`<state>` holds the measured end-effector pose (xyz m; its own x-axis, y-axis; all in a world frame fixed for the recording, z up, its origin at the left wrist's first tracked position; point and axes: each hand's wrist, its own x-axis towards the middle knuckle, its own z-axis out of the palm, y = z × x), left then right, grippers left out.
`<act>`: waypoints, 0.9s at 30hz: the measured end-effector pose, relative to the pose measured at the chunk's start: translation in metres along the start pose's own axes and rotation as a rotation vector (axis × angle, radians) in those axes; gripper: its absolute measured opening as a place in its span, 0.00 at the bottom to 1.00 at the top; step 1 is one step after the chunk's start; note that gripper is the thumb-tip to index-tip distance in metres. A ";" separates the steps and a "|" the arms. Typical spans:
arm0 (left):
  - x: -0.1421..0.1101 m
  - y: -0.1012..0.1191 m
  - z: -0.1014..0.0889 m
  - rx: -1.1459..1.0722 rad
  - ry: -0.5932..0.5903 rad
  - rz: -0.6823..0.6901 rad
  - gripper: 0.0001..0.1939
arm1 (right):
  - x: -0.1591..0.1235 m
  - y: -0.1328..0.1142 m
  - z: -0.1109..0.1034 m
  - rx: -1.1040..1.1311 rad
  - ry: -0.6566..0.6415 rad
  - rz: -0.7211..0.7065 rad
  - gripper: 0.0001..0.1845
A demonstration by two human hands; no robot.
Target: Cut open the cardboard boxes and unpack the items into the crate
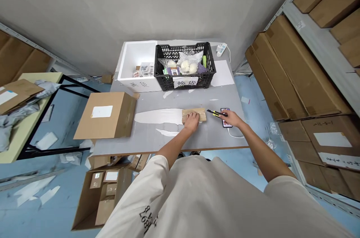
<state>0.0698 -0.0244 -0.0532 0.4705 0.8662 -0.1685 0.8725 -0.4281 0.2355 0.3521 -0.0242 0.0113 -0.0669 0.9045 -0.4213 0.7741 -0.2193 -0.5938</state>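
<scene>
The left hand [192,120] lies on the small carton [202,113] at the black crate's [206,79] six o'clock; whether it grips is unclear. The right hand [229,117] clamps a utility knife [216,113] at the carton's three o'clock; a slipping carton could put fingers against the blade [209,111].

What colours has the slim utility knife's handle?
The knife's handle is black and yellow; see the head view.
</scene>
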 end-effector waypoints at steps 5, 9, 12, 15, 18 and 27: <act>0.010 0.002 0.006 0.105 0.004 0.015 0.25 | 0.003 0.011 0.006 0.119 -0.123 -0.034 0.18; 0.006 -0.008 0.004 0.104 -0.013 0.016 0.28 | 0.007 0.015 0.009 0.011 -0.149 -0.125 0.18; -0.002 -0.023 0.001 0.084 -0.033 0.036 0.30 | 0.012 0.014 0.012 -0.086 -0.162 -0.172 0.18; -0.010 -0.036 -0.003 0.083 -0.041 0.051 0.32 | 0.020 0.009 0.016 -0.101 -0.176 -0.205 0.18; -0.012 -0.043 -0.006 0.105 -0.044 0.062 0.31 | 0.029 0.001 0.020 -0.099 -0.176 -0.248 0.18; -0.011 -0.046 -0.010 0.086 -0.070 0.067 0.30 | 0.060 -0.012 0.032 -0.330 -0.208 -0.388 0.17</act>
<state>0.0237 -0.0114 -0.0529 0.5332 0.8163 -0.2222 0.8457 -0.5071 0.1664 0.3182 0.0211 -0.0290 -0.4836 0.7974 -0.3611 0.8222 0.2722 -0.4999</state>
